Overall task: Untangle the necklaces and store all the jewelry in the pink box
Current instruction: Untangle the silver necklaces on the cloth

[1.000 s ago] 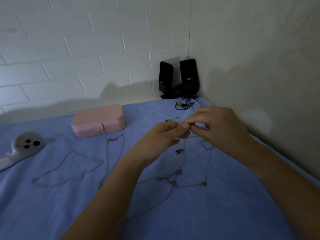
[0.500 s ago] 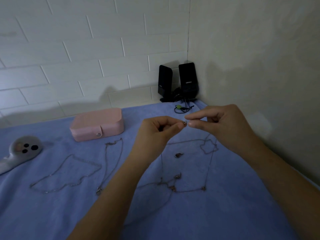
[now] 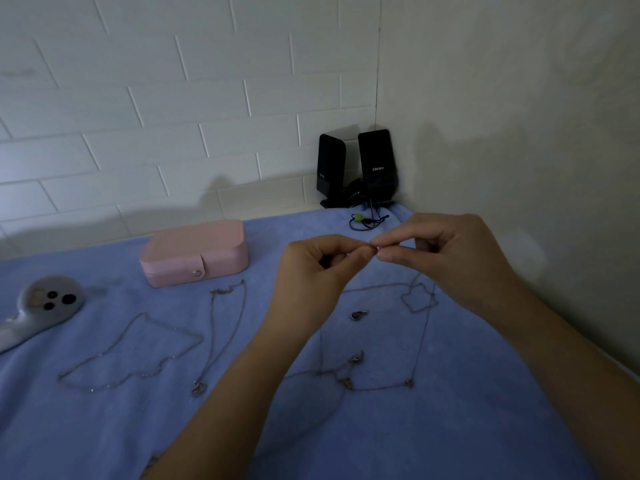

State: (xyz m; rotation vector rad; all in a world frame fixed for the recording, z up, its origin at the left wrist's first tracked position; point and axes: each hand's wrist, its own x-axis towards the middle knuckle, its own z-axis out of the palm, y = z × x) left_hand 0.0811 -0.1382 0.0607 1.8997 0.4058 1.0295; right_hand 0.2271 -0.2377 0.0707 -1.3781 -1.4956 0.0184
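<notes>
— What are the hands doing, seen from the head?

— The left hand [image 3: 318, 268] and right hand [image 3: 446, 258] meet fingertip to fingertip above the blue-covered surface [image 3: 467, 431]. Both pinch the clasp end of a thin necklace chain [image 3: 423, 337], which drops to the tangled necklaces [image 3: 348, 379] lying below.

— And the pink box?

— The pink box [image 3: 194, 256] sits closed, back left near the wall. Two separate necklaces lie in front of it, apart from the tangle — a wide loop [image 3: 138, 355] and a narrow strand [image 3: 225, 327].
</notes>
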